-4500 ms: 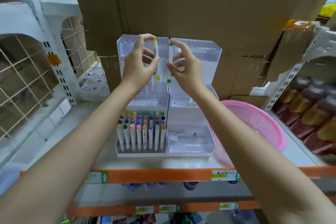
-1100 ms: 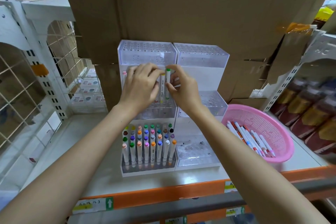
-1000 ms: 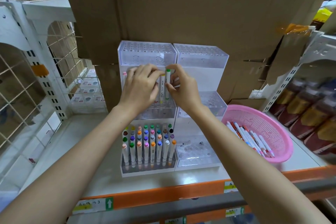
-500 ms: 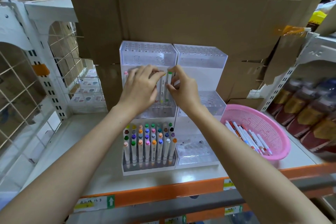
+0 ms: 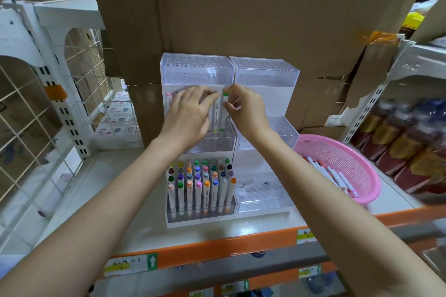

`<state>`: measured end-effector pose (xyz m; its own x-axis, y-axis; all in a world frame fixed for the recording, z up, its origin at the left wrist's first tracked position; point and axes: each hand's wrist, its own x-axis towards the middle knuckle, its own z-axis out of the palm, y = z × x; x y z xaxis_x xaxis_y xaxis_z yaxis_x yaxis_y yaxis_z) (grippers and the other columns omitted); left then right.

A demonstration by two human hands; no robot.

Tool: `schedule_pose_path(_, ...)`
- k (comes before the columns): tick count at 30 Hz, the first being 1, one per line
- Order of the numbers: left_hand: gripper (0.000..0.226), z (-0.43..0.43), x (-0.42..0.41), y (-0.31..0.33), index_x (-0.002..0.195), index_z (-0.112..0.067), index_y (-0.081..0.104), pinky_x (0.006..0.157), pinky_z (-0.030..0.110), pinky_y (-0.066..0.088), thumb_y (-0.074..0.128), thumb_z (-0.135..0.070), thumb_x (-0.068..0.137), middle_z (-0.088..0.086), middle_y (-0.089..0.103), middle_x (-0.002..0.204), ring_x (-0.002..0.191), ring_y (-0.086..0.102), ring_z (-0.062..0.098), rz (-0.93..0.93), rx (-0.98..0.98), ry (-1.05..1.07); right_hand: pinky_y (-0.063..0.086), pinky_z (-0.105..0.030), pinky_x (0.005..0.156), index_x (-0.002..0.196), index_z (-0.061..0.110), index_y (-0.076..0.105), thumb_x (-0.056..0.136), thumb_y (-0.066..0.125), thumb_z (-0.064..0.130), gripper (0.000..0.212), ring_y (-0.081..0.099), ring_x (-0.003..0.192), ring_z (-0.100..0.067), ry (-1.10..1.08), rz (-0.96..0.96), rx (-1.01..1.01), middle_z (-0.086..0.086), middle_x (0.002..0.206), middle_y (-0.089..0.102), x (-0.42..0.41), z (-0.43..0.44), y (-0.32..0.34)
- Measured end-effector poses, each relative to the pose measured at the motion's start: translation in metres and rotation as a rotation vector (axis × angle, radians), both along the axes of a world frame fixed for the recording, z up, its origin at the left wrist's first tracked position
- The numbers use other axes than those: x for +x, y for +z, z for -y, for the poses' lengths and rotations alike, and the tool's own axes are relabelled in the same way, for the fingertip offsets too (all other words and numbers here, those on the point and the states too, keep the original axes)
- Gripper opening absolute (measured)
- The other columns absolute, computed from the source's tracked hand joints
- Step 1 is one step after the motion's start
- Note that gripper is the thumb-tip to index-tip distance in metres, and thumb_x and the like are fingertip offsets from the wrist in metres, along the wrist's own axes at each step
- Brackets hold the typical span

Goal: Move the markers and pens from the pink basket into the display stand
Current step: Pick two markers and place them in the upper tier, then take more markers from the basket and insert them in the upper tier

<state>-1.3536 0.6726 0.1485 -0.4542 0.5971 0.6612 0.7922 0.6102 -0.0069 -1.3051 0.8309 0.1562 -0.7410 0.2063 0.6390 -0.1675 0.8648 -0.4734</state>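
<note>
Two hands at middle tier of display stand (image 5: 265,75) | right hand (image 5: 243,111) pinches green-capped marker (image 5: 225,106), axis upright, tip down into that tier | left hand (image 5: 188,116) just left, touching neighbouring marker (image 5: 216,113), grip unclear | more pens (image 5: 334,176) lie in pink basket (image 5: 357,149), near right.

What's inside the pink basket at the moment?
A loose bunch of white-barrelled pens lies along the left side of the pink basket; the rest of its mesh shows bare. The right forearm covers its left edge, so more may hide there.
</note>
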Motion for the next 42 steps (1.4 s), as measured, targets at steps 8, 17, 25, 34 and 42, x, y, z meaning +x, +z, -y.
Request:
schedule_pose_path(8, 0.051, -0.008, 0.015, 0.005, 0.13, -0.012, 0.054, 0.108, 0.048, 0.031, 0.063, -0.011, 0.08, 0.012, 0.054, 0.125, 0.119, 0.05, 0.031, 0.0, 0.013, 0.033, 0.046, -0.032, 0.085, 0.14, 0.016, 0.043, 0.086, 0.068, 0.014, 0.059, 0.056, 0.105, -0.02, 0.055, 0.094, 0.029, -0.008, 0.117, 0.06, 0.022, -0.008, -0.007)
schedule_pose_path(17, 0.046, -0.065, 0.052, -0.024, 0.113, -0.013, 0.065, 0.093, 0.04, 0.042, 0.046, -0.042, 0.083, 0.008, 0.063, 0.112, 0.106, 0.059, 0.029, 0.046, -0.019, -0.099, 0.047, -0.043, 0.089, 0.135, 0.015, 0.05, 0.09, 0.062, 0.024, 0.047, 0.053, 0.115, -0.03, -0.135, 0.177, 0.142, -0.009, 0.126, 0.057, 0.077, -0.071, -0.03)
schedule_pose_path(25, 0.051, -0.147, 0.092, -0.036, 0.11, -0.013, 0.066, 0.083, 0.04, 0.046, 0.048, -0.048, 0.078, 0.008, 0.066, 0.109, 0.099, 0.063, 0.029, 0.119, -0.074, -0.198, 0.048, -0.044, 0.092, 0.135, 0.021, 0.05, 0.09, 0.058, 0.022, 0.047, 0.052, 0.119, -0.023, -0.238, 0.264, 0.131, -0.002, 0.132, 0.054, 0.142, -0.158, -0.056)
schedule_pose_path(34, 0.037, -0.244, 0.134, -0.072, 0.112, -0.016, 0.059, 0.099, 0.04, 0.037, 0.048, -0.042, 0.088, 0.005, 0.058, 0.116, 0.112, 0.053, 0.026, 0.161, -0.287, -0.188, 0.044, -0.039, 0.091, 0.137, 0.016, 0.047, 0.092, 0.058, 0.026, 0.047, 0.05, 0.118, -0.025, -0.213, 0.523, 0.086, -0.007, 0.133, 0.052, 0.174, -0.227, -0.095)
schedule_pose_path(42, 0.023, -0.281, 0.124, -0.099, 0.109, -0.012, 0.062, 0.074, 0.036, 0.049, 0.05, -0.021, 0.091, 0.009, 0.064, 0.108, 0.098, 0.062, 0.029, 0.455, -0.563, 0.128, 0.044, -0.04, 0.092, 0.131, 0.01, 0.051, 0.091, 0.058, 0.017, 0.042, 0.053, 0.113, -0.031, -0.139, 0.75, 0.032, -0.014, 0.125, 0.057, 0.164, -0.258, -0.114)
